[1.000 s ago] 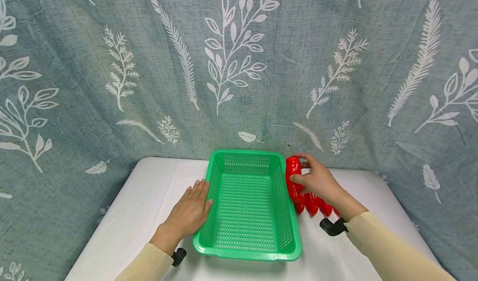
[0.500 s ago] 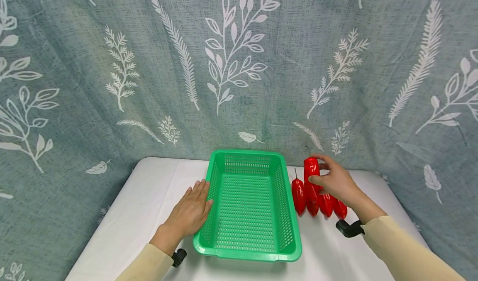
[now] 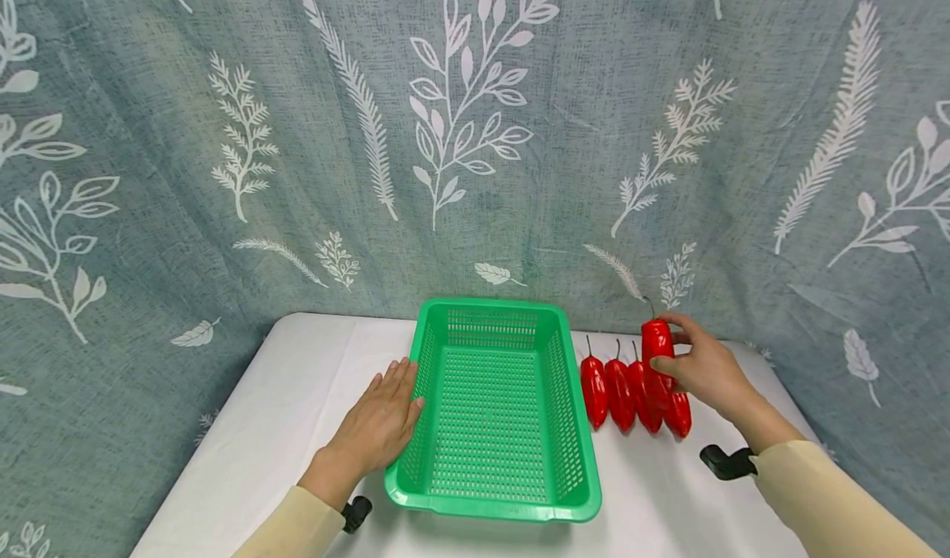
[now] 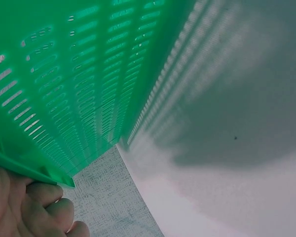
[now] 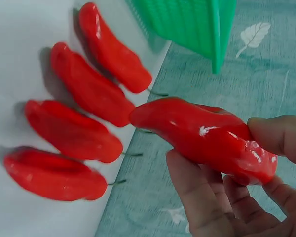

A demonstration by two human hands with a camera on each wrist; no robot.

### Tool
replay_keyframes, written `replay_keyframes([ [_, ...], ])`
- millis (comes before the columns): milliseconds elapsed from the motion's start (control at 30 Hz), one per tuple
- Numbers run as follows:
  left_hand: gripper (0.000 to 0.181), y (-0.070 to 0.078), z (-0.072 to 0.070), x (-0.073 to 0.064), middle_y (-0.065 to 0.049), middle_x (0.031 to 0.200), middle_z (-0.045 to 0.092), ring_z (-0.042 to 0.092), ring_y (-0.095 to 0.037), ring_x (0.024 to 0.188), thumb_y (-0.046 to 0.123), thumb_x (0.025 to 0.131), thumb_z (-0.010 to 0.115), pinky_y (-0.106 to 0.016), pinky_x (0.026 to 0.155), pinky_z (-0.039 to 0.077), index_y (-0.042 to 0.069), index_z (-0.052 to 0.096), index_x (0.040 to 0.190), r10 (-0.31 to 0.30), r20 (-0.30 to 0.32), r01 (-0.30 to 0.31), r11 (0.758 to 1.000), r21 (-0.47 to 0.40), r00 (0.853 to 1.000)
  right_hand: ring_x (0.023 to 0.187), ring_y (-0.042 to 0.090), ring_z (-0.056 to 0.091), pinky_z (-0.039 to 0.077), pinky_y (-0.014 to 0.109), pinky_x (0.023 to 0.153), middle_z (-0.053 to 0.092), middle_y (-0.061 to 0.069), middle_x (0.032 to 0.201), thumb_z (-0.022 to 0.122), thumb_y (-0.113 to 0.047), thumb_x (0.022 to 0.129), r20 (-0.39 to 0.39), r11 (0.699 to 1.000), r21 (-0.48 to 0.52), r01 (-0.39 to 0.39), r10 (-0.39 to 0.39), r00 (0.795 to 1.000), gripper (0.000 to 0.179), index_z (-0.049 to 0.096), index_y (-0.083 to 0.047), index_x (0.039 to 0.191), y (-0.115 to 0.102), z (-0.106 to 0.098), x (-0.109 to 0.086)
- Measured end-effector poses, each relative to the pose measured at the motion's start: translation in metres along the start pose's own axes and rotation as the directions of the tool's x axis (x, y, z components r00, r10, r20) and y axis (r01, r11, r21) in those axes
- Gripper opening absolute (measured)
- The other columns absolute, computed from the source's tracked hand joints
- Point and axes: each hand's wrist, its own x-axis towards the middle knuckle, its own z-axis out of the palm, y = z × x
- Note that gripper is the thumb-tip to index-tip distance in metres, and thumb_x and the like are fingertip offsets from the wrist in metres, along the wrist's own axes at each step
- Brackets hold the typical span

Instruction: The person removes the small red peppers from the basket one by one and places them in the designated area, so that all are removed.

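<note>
A long red pepper with a thin stem is held up off the table in my right hand. In the right wrist view the thumb lies on one side of this pepper and the fingers on the other. Below it, several similar red peppers lie side by side in a row. My left hand rests with extended fingers on the left rim of a green plastic basket. From the left wrist, fingertips show beside the rim and the slotted basket wall.
The basket's slotted floor shows with nothing on it. The white table spreads on both sides. A blue-green cloth with white leaf prints hangs behind. Each wrist carries a black mount.
My right hand has carried the pepper rightward, away from the basket's right rim and along the row. More of the lying peppers show now. The left hand has stayed in place.
</note>
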Motion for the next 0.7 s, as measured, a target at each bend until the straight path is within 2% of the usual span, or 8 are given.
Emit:
replay_keyframes([
  [367,0.063,0.000,0.001,-0.001,-0.026,0.169,0.031,0.029,-0.041,0.159,0.031,0.115,0.043,-0.055,0.130,0.027,-0.008,0.030,0.162,0.004,0.002,-0.004,1.000,0.002,1.000,0.106,0.050,0.067,0.067,0.045,0.069,0.041,0.043,0.145,0.070,-0.013,0.097,-0.035,0.998,-0.064,-0.004,0.002,0.999,0.083,0.023,0.006,0.162,0.032,-0.013,0.001],
  [700,0.063,0.001,-0.001,-0.001,-0.026,0.170,0.029,0.028,-0.040,0.159,0.031,0.115,0.043,-0.055,0.131,0.025,-0.007,0.029,0.163,-0.009,0.011,0.009,1.000,0.001,1.000,0.104,0.052,0.065,0.066,0.043,0.064,0.046,0.043,0.136,0.071,-0.012,0.095,-0.066,0.989,-0.139,-0.053,0.044,0.997,0.082,0.025,0.007,0.160,0.058,-0.020,0.006],
])
